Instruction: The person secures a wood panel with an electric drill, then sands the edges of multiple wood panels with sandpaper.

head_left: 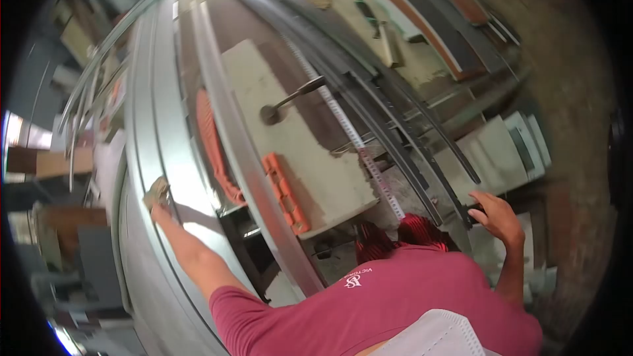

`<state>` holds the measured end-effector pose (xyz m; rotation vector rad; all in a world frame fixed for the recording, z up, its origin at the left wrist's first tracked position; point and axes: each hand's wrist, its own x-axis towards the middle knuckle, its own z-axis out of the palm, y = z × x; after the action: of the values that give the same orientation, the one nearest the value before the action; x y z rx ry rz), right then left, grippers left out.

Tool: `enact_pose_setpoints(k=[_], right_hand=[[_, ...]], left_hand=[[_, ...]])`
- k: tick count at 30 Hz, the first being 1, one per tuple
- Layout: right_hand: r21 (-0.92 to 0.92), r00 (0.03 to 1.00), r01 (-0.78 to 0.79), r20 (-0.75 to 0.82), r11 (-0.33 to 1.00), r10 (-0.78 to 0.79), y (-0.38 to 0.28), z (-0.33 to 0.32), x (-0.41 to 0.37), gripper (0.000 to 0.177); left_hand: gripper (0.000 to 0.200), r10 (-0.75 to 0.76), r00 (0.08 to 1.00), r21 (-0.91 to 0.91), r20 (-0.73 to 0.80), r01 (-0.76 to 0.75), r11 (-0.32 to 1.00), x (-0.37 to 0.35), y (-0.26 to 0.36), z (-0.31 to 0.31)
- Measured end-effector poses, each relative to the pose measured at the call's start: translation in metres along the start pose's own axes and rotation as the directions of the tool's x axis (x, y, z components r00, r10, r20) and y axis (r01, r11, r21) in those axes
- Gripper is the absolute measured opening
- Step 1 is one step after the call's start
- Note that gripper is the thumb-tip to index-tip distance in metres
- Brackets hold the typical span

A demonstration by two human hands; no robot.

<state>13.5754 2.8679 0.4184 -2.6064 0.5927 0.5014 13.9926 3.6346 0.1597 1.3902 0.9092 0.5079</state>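
My left hand, on an outstretched arm, lies on the long silvery metal profiles at the left. Its fingers are blurred, and I cannot make out whether they hold anything. At the right, my right hand is at the near end of a long dark metal bar, fingers around the end and thumb raised. Other dark bars run alongside it. A tape measure stretches along their left side. Between the bars and the profiles stand an orange level and a hammer-like tool with a dark handle.
Another orange piece lies beside a narrow metal channel. Curved brown and grey panels and a green-handled tool are at the far right. Pale boxes stand right of the bars. Boards and sheets crowd the left.
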Motion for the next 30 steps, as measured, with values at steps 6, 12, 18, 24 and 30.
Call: enact_pose_setpoints(k=[6,12,18,24,30], right_hand=[[0.026,1.0,0.029,0.005,0.999,-0.029,0.01,-0.006,0.019,0.039],[0.004,0.997,0.065,0.036,0.998,-0.065,0.05,-0.023,0.043,0.042],[-0.12,0.888,0.37,-0.246,0.921,-0.389,0.167,-0.059,0.103,0.048],[0.044,0.824,0.394,-0.46,0.918,-0.331,0.258,-0.106,0.156,0.052],[0.847,0.887,0.385,-0.229,0.367,-0.401,0.305,-0.052,0.139,0.051]], left_hand=[[0.024,0.095,0.986,0.083,-0.136,-0.084,0.993,-0.017,0.03,0.056],[0.031,0.488,0.853,-0.109,0.187,-0.476,0.873,-0.181,0.119,0.14],[0.026,0.54,0.62,-0.203,0.569,-0.531,0.823,-0.469,0.142,0.208],[0.013,0.339,0.349,-0.122,0.873,-0.519,0.846,-0.765,0.057,0.234],[0.012,0.009,0.222,0.012,0.975,-0.094,0.995,-0.934,-0.045,0.245]])
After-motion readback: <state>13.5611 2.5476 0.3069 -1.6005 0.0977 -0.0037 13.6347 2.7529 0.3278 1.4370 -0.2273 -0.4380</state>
